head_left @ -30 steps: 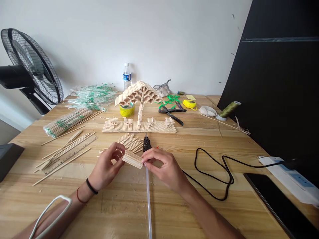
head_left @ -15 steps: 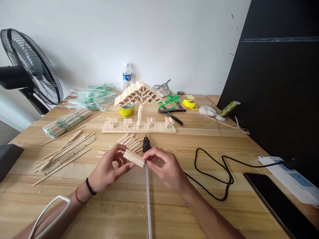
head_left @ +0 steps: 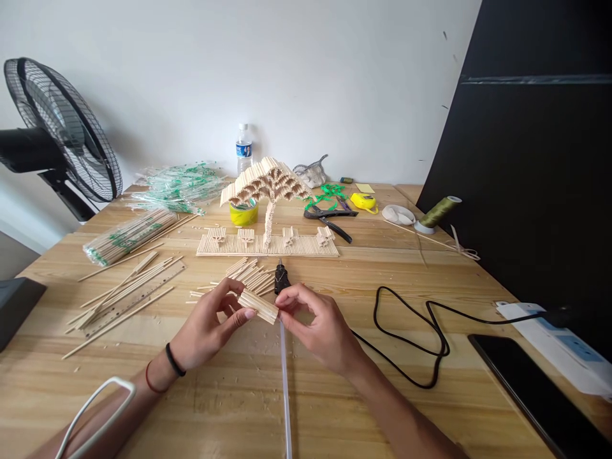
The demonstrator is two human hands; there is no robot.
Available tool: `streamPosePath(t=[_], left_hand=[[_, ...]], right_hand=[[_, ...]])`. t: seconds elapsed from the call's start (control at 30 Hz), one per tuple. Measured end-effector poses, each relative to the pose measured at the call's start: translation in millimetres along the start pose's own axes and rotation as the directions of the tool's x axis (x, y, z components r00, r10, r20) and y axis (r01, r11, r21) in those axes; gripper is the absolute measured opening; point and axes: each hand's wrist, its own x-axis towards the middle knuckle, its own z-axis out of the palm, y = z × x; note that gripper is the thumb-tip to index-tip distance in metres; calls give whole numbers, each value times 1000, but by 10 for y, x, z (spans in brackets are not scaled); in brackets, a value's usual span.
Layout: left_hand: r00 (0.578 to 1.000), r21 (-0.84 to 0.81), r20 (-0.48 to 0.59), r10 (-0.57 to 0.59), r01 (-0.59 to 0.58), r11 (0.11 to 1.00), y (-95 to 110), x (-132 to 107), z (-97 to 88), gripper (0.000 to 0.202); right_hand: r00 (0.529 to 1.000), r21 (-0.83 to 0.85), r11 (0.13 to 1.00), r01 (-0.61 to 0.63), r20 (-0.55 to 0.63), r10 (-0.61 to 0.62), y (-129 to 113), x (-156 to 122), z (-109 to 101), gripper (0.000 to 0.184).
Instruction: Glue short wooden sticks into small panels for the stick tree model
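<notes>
A small panel of short wooden sticks laid side by side (head_left: 259, 306) is held up between my two hands, tilted down to the right. My left hand (head_left: 210, 325) grips its left end between thumb and fingers. At the right end, my right hand (head_left: 315, 322) pinches it with thumb and index finger. Just behind lies a black glue gun (head_left: 282, 278), and a long translucent glue stick (head_left: 285, 389) runs from it toward me. Cut stick pieces (head_left: 251, 275) are heaped behind my left hand. Farther back stands a stick-built tree model (head_left: 269, 220) on a slatted base (head_left: 306, 246).
Loose skewers and a clear ruler (head_left: 136, 299) lie at left, near a bagged stick bundle (head_left: 129, 236). Pliers (head_left: 329, 220), a yellow tape measure (head_left: 364, 202) and a thread spool (head_left: 437, 213) are at back right. A black cord (head_left: 442, 344), phone (head_left: 521, 389) and power strip (head_left: 557, 347) occupy the right.
Little differs. The stick panel has tipped slightly and sits a touch lower and to the right; my left thumb has shifted slightly on it. Both hands keep their hold.
</notes>
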Motion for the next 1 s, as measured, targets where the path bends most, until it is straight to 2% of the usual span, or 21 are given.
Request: streamPosePath(t=[0.37,0.73,0.8,0.93,1.0], left_hand=[[999,58,25,-31,30,998,-30,-1,7,50],[999,109,-42,29,-25,994,-49,13,13,45],[999,82,-14,29,-28,996,-37,9,10,51],[999,1,42,14,-15,1000,-27,3,36,86],[999,-5,31,19,-19,1000,-27,-1,61,90]], right_hand=[[999,17,999,-32,34,31,-22,-5,3,19],[999,-11,999,42,30,-41,7,-7,11,8],[999,-4,999,45,30,-45,7,-10,21,7],[999,5,999,42,32,-42,-9,-17,78,6],[998,4,999,46,35,-46,-18,-22,114,6]])
